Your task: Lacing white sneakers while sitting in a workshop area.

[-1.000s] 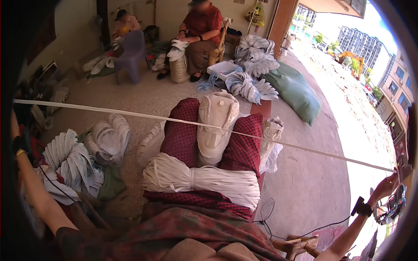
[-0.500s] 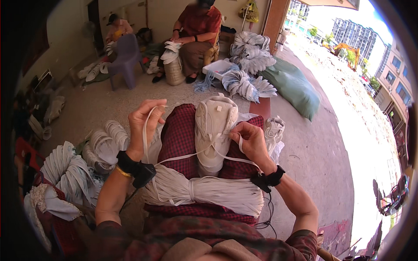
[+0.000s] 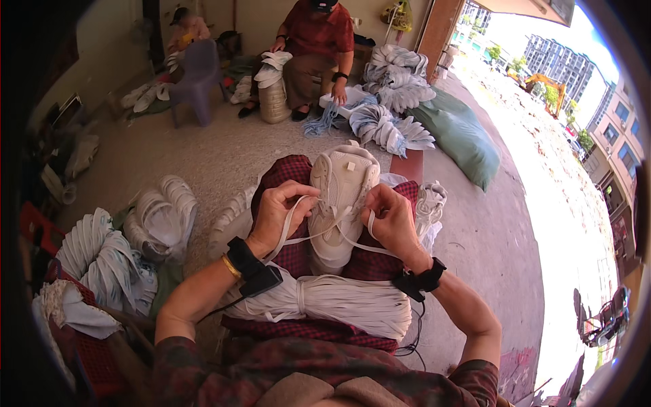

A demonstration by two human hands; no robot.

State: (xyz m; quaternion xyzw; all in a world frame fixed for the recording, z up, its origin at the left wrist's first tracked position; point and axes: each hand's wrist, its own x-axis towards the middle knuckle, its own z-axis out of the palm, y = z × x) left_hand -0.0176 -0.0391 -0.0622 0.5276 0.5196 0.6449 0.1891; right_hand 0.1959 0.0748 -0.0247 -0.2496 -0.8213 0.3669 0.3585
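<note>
An off-white sneaker [image 3: 344, 178] rests toe toward me between my knees, on dark red checked cloth [image 3: 287, 178]. A flat white shoelace [image 3: 313, 235] crosses over its front and runs out to both sides. My left hand [image 3: 281, 211] pinches one lace end against the shoe's left eyelet edge. Opposite it, my right hand [image 3: 390, 218] is closed on the other part of the lace at the right eyelet edge. The lace tips are hidden by my fingers. Across my lap lies a thick tied bundle of white laces [image 3: 349, 306].
Stacks of white shoe uppers [image 3: 102, 254] stand to my left, beside a red basket [image 3: 95, 356]. Another white sneaker [image 3: 430, 203] is close on my right. Ahead are a seated co-worker [image 3: 319, 47], a grey-purple chair [image 3: 196, 81], piled uppers [image 3: 397, 81] and a green sack [image 3: 458, 136].
My left hand has come down and right, from raised beside the shoe to its left eyelets, bringing the lace along. My right hand stays near the right eyelets. The co-worker's hand now reaches to a white tray.
</note>
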